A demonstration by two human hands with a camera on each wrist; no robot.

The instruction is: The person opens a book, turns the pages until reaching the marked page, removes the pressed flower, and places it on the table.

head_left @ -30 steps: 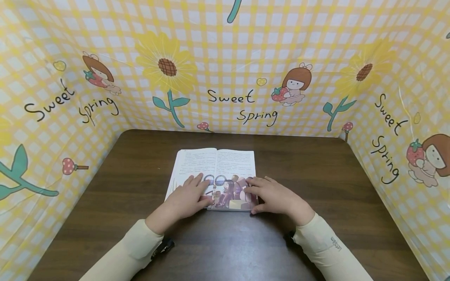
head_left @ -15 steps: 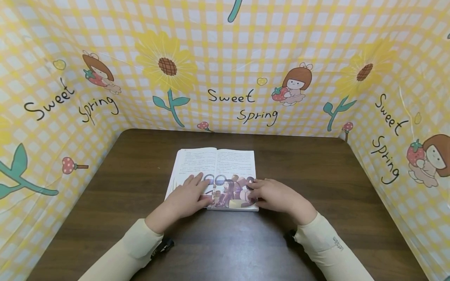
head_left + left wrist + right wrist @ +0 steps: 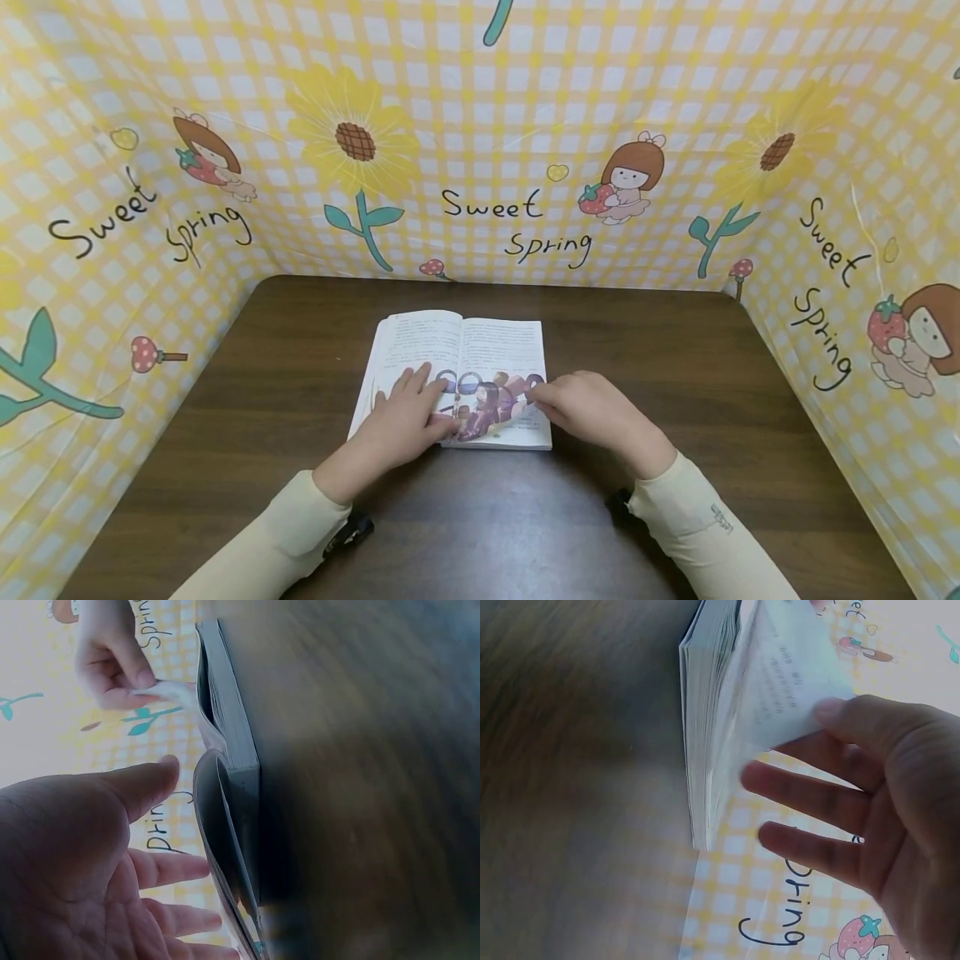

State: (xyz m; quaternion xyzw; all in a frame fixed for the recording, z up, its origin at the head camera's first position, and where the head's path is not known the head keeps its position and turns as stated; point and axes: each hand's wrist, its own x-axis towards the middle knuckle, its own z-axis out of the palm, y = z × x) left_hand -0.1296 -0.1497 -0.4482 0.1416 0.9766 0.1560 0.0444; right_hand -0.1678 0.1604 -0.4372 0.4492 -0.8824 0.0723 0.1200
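An open book (image 3: 501, 342) lies on the brown table, with printed text above and a purple illustration across its lower part. My left hand (image 3: 401, 421) rests on the left page with its fingers spread; the left wrist view shows those fingers (image 3: 176, 868) fairly straight against the page. At the right edge, my right hand (image 3: 600, 417) pinches the lower corner of a page (image 3: 787, 682) between thumb and index finger. That page is lifted and curved, and text shows on its underside. The other fingers of the right hand stand loosely apart from the book.
The dark wooden table (image 3: 480, 525) extends around the book on all sides. A yellow checked cloth (image 3: 480, 108) with flowers and lettering hangs along its back and both sides. Black straps (image 3: 348, 533) show under the sleeve cuffs.
The right hand has gone from lying spread at the page's edge to pinching its corner. The right page's lower corner has risen and curled leftward. The left hand has barely moved.
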